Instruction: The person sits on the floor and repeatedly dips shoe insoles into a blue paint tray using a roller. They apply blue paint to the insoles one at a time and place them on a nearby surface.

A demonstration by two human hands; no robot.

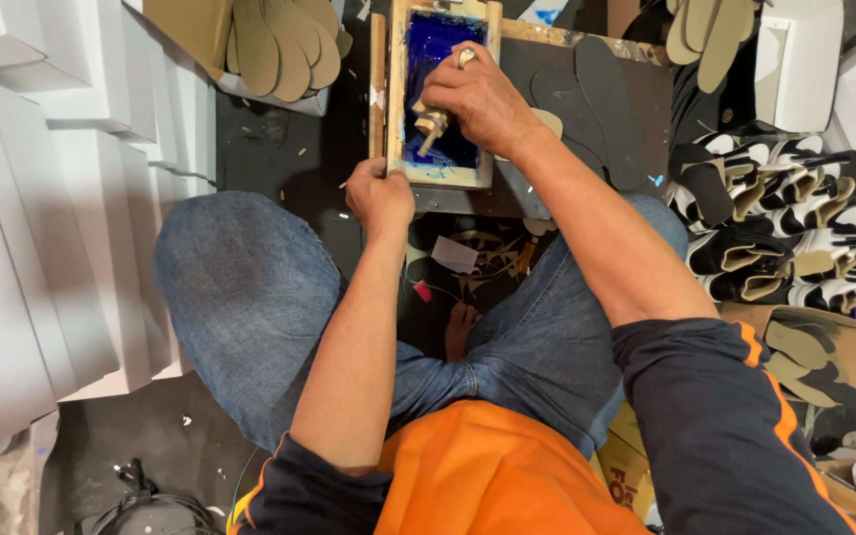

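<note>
- A seated person, seen from above, works over a small wooden screen frame (440,94) that lies on a dark board (587,109) in front of the knees.
- The frame is a long rectangle; its long axis runs straight away from the person, and its mesh is covered with blue ink.
- The right hand (482,99) reaches forward over the frame, fingers closed around a short wooden squeegee (431,127).
- The squeegee sits on the mesh near the end closest to the person, toward the left side of the screen, with most of the blue mesh lying beyond it.
- The left hand (380,195) is curled closed at the frame's near left corner, touching the wood; whether it grips or only presses, I cannot tell.
- The left hand is nearer the body; the right hand lies further out, directly over the screen.
- Dark insoles (601,99) lie on the board just right of the frame.
- Tan insoles (284,45) are stacked beyond on the left, and black and white sandals (795,228) are piled to the right.
- White boxes (52,198) stand along the left.
</note>
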